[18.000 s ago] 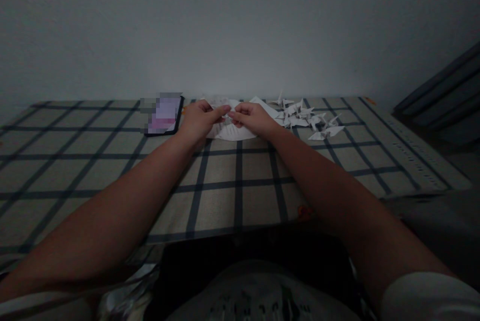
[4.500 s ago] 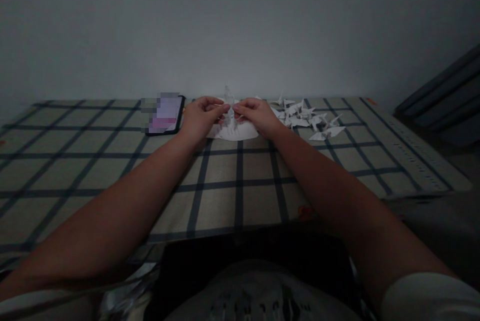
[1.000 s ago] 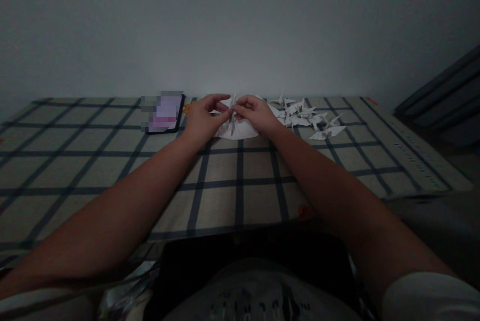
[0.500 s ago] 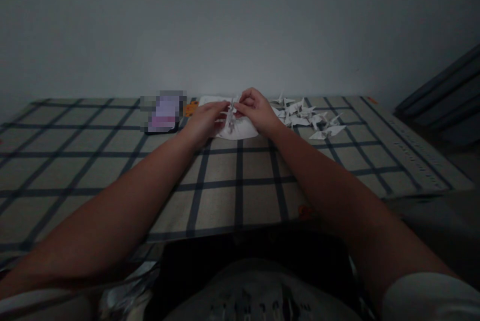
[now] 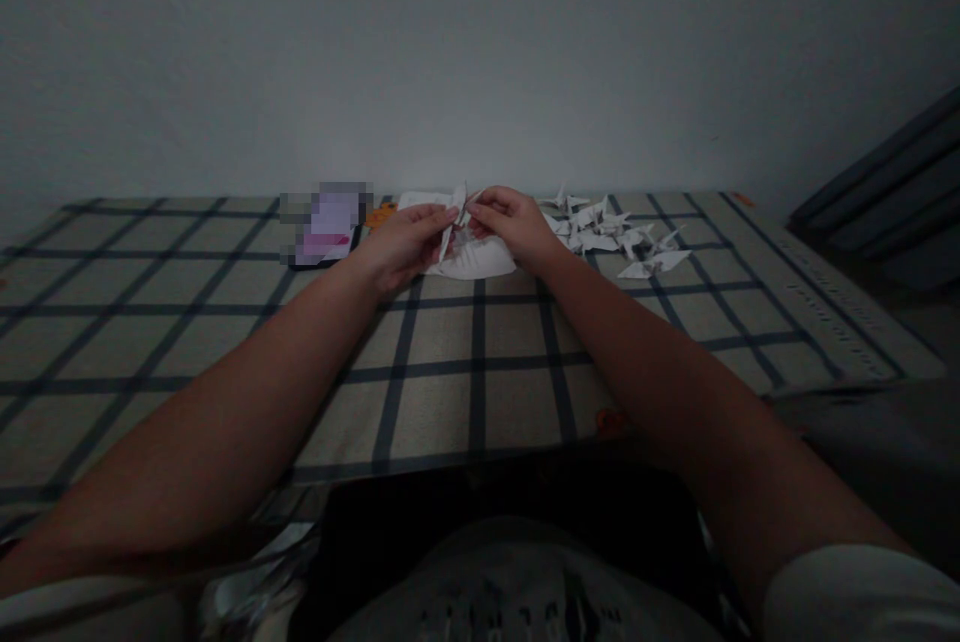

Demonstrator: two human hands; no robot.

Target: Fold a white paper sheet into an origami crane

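Note:
A small folded white paper piece (image 5: 448,240) stands between my two hands, with thin points sticking up. My left hand (image 5: 412,240) pinches it from the left between thumb and fingers. From the right, my right hand (image 5: 510,222) grips a thin point of the same piece with thumb and forefinger. Beneath them a white sheet of paper (image 5: 480,262) lies on the checked cloth. Just right of my right hand, several folded paper cranes (image 5: 592,227) lie in a loose pile.
A phone (image 5: 328,222) with a lit, blurred screen lies left of my left hand. The checked cloth (image 5: 450,402) covers the table, which meets a plain wall (image 5: 450,52) at the back. Dark grey folded fabric (image 5: 892,192) hangs at the far right.
The paper piece has tilted and its points now stand more spread apart. My left hand has turned slightly and shifted a little left; my right hand's fingers have lowered slightly.

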